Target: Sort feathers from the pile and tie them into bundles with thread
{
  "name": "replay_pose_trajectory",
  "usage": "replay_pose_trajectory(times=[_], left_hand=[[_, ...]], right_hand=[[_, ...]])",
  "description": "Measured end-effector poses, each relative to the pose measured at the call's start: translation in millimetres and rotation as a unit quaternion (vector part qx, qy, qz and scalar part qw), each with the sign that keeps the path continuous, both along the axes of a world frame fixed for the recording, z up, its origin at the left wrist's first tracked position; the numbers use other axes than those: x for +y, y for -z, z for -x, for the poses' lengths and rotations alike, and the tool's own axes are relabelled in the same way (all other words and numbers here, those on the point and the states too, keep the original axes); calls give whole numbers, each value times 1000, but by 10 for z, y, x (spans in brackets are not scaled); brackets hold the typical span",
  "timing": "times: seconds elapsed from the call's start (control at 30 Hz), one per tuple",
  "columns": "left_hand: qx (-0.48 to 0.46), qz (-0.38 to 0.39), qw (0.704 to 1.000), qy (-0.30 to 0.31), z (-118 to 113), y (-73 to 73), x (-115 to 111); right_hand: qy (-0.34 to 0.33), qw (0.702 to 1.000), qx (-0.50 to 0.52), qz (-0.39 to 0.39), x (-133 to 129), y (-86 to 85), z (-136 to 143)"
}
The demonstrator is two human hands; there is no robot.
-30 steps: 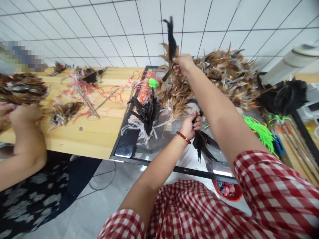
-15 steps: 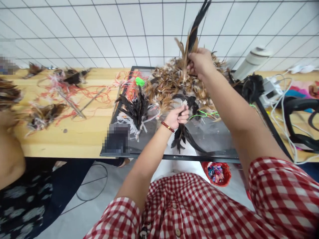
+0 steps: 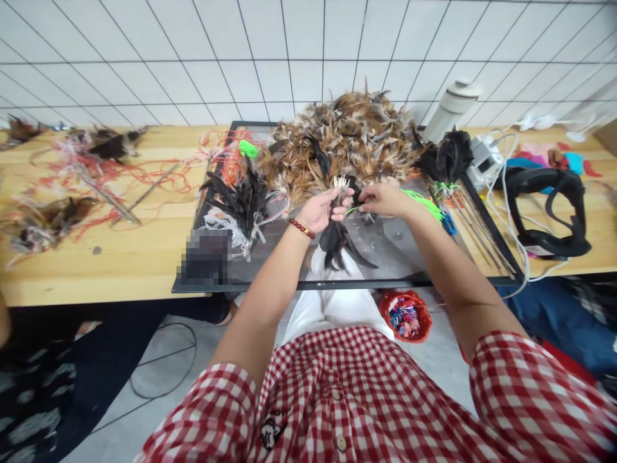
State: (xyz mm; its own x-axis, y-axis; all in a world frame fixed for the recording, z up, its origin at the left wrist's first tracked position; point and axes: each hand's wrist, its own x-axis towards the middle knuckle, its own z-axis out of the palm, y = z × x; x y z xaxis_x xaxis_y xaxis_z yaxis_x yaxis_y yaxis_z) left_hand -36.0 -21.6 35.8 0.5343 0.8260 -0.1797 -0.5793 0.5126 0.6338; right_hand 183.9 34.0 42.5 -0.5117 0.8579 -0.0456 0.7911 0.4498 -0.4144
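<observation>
My left hand (image 3: pixel 322 211), with a red bead bracelet on the wrist, is closed round a bunch of black feathers (image 3: pixel 335 241). The pale quill ends point up and the dark tips hang down over the tray's front part. Close on its right, my right hand (image 3: pixel 385 200) pinches a thin bright green string (image 3: pixel 354 209) that reaches the bunch. More green string (image 3: pixel 424 202) lies beside my right wrist. Behind both hands rises a large heap of brown feathers (image 3: pixel 347 138).
The dark tray (image 3: pixel 289 260) has black feathers (image 3: pixel 241 202) at its left. Thin sticks (image 3: pixel 477 225), a white bottle (image 3: pixel 450 109) and a black headset frame (image 3: pixel 549 212) are at the right. A red basket (image 3: pixel 406 315) stands below. A person sits at the left.
My right hand has come down from the heap to beside my left hand; the long feathers it held up are gone from it, and it now pinches green string. The view has shifted right.
</observation>
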Motion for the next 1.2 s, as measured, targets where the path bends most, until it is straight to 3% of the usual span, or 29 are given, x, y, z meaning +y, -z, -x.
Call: replay_pose_trajectory(times=[0.13,0.23,0.33,0.4,0.53,0.67,0.83,1.0,1.1,1.2], left_hand=[[41,-18,998,-44,-66,8,-4],[82,-20,993,-77,-96,9,1],[111,-37,988,-103,-126,11,-1],[128,-53,984,-115,-148,18,-9],[167,-71,975,-130,-188,48,-25],[192,-96,966,-143,-230,80,-36],[217,-116,956,-160,-284,94,-48],[238,-101,953,-157,-306,81,-72],[253,-73,951,-165,-336,84,-70],[253,-25,944,-209,-330,72,-28]], right_hand=[[3,998,-15,-60,-30,160,-49],[82,990,78,-86,-20,133,-19],[198,948,222,-112,-9,148,127],[235,912,326,-81,-23,221,276],[188,848,494,33,-139,362,522],[165,809,559,76,-285,324,606],[197,814,540,85,-332,234,648],[219,828,508,97,-287,257,654],[224,831,501,93,-261,273,645],[231,814,521,109,-251,239,626]])
